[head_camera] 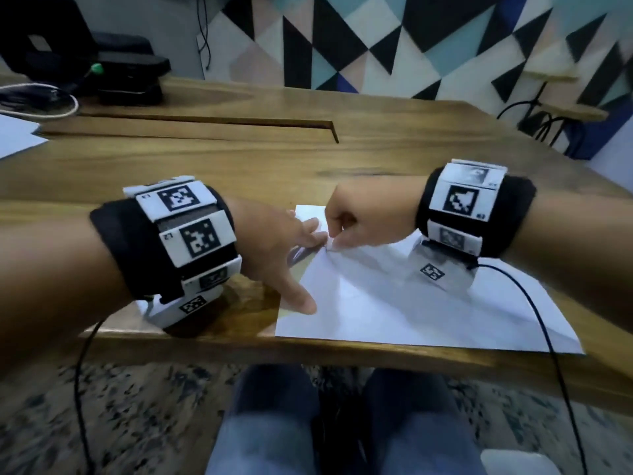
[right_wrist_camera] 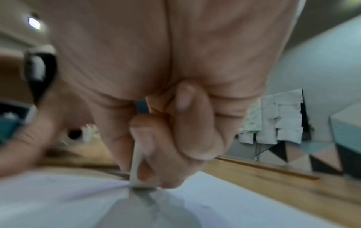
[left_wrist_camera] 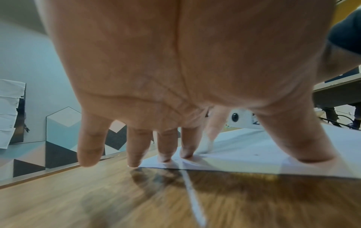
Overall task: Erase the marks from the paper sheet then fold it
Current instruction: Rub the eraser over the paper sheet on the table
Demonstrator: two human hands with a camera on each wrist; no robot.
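A white paper sheet (head_camera: 394, 303) lies on the wooden table (head_camera: 239, 159) near its front edge. My left hand (head_camera: 301, 255) rests spread on the sheet's left edge, fingers straight, thumb (head_camera: 305, 303) and fingertips (left_wrist_camera: 185, 152) pressing the paper (left_wrist_camera: 254, 148) flat. My right hand (head_camera: 342, 231) is curled and pinches a white eraser (right_wrist_camera: 136, 172), whose lower end presses on the sheet (right_wrist_camera: 58, 200) close to the left fingers. The paper puckers a little around the eraser. The right wrist view is blurred.
Another white sheet (head_camera: 13, 135) lies at the table's far left. A black device (head_camera: 113, 73) and a coiled cable (head_camera: 41, 101) sit at the back left. A slot (head_camera: 205, 123) runs across the tabletop. Cables hang from both wrists; my knees show below the table edge.
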